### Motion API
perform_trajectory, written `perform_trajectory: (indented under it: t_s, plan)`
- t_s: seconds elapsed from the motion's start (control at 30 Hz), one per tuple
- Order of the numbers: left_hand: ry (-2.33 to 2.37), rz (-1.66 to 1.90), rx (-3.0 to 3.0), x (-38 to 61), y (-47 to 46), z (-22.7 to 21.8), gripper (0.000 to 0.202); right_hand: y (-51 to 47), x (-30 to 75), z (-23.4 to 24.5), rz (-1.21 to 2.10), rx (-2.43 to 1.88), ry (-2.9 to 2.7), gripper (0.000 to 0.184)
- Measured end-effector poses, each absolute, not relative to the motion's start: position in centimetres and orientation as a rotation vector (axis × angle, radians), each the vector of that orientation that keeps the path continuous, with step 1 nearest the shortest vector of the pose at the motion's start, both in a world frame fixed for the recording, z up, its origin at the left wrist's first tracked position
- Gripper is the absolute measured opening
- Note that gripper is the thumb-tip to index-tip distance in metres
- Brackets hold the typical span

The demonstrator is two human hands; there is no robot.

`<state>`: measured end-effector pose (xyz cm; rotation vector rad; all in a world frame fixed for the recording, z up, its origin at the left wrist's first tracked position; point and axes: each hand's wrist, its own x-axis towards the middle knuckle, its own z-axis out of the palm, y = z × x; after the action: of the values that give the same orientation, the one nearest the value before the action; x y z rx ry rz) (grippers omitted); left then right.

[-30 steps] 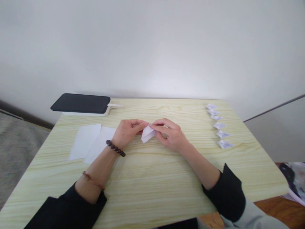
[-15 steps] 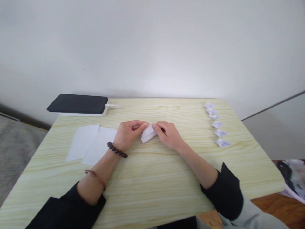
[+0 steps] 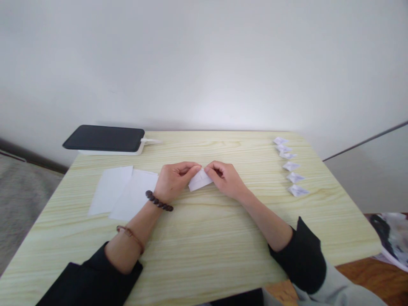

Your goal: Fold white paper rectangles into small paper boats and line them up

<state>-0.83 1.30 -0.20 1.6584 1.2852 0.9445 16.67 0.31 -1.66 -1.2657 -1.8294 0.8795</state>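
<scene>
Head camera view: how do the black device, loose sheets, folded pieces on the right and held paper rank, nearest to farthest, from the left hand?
1. Held paper: in the left hand.
2. Loose sheets: on the left.
3. Black device: back left.
4. Folded pieces: across, right side.

Around the wrist of the left hand (image 3: 174, 182) runs a bracelet (image 3: 159, 201) of round, dark brown beads. Farther up the forearm sits a thin reddish-brown band (image 3: 131, 234). The left sleeve (image 3: 92, 280) shows loose and black. The right sleeve (image 3: 341, 287) is pale grey, ending in a broad black cuff (image 3: 301, 257) with a pointed corner. A black strip (image 3: 239, 298) at the bottom edge may be clothing.
</scene>
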Motion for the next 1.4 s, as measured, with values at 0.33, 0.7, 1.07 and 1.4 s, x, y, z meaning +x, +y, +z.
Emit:
perform_trajectory:
  t_s: [0.33,0.7,1.07,1.4]
  plan:
    - [1.309,0.921,1.658,-0.87,1.65,-0.42,0.029,0.41,16.58,-1.98,0.702,-1.265,-1.892,0.023]
    - [1.290,0.820,1.557,-0.84,1.85,-0.36,0.032,0.52,16.93,-2.23,0.267,-1.159,-2.015,0.015]
    - [1.284,0.779,1.780,-1.01,1.97,-0.67,0.036,0.30,16.69,-2.09,0.291,-1.155,-2.040,0.015]
    - [1.243,0.828,1.948,-0.82,1.54,-1.08,0.035,0.05,16.46,-1.78,0.660,-1.145,-1.925,0.017]
